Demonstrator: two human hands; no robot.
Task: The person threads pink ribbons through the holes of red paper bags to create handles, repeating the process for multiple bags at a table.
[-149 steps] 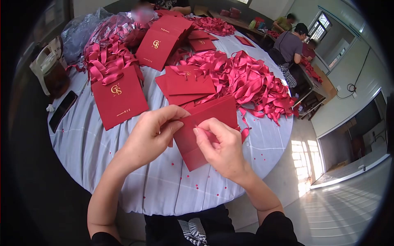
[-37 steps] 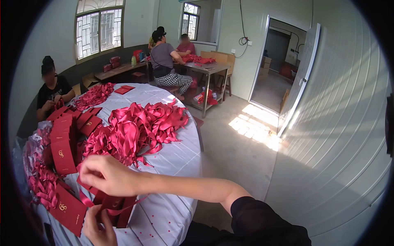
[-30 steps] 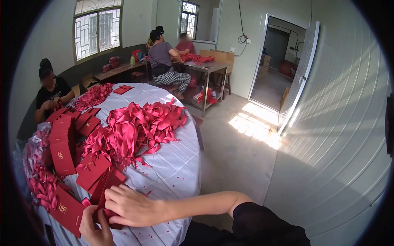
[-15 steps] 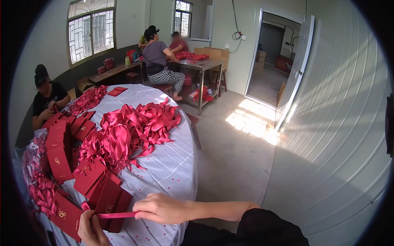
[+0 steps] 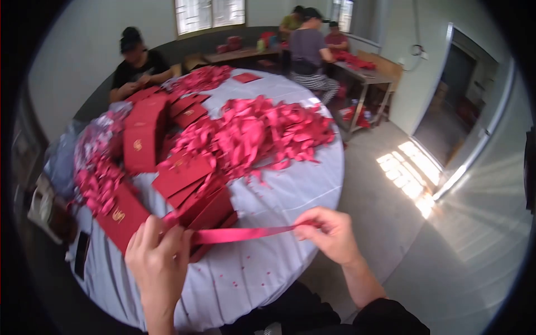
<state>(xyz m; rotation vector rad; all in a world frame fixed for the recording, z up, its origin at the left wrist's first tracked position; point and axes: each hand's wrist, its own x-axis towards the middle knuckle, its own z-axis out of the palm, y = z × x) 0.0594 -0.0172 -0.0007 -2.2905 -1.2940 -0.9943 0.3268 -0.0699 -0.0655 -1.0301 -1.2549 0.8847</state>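
Observation:
A pink ribbon (image 5: 240, 234) is stretched between my two hands above the near part of the round table. My left hand (image 5: 156, 254) has its fingers closed on the ribbon's left end, beside a stack of red bags (image 5: 209, 212). Pinched in my right hand (image 5: 329, 231) is the other end, over the table's right edge. A red bag with a gold logo (image 5: 121, 218) lies just behind my left hand. Beyond the stack spreads a big heap of pink ribbons (image 5: 257, 134).
White cloth covers the round table (image 5: 285, 245). A phone (image 5: 82, 254) lies at its left edge. More red bags (image 5: 142, 134) stand farther back. Across the table a person in black (image 5: 137, 70) handles something; other people sit at a far table (image 5: 365, 75).
The view has turned left. My hands have moved farther apart, so a longer stretch of ribbon shows, and my right hand is now raised with its palm side more visible.

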